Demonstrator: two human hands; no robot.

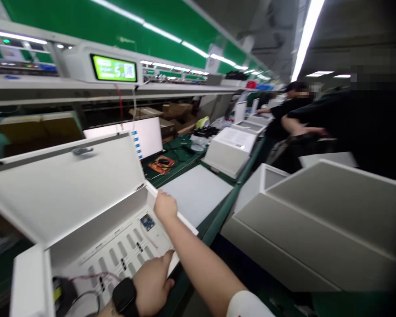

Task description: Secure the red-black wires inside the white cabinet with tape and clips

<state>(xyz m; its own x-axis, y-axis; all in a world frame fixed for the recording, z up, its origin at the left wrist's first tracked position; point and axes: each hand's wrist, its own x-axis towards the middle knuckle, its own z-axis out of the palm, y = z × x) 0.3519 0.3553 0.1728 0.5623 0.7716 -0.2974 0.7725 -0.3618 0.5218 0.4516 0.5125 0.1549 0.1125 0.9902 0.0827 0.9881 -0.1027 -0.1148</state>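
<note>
A white box (95, 220) with its hinged lid (62, 189) raised stands before me. Its slotted floor carries a small blue circuit board (147, 222). Pink and black wires run near a dark part with a yellow patch (57, 294) in the lower left corner. My right hand (166, 206) is closed over the rim of the right wall. My left hand (154, 281), below a black watch, is closed at the front rim with its thumb toward the inside; some fingers are hidden. A metal latch (82, 151) sits on the lid's inner face.
A white sheet (198, 191) lies on the green bench, with another white box (231, 149) beyond it. Large pale cabinets (317, 229) stand at right. A monitor (148, 136) is behind the lid, under a shelf with a lit display (115, 68). Other people (356, 127) work at right.
</note>
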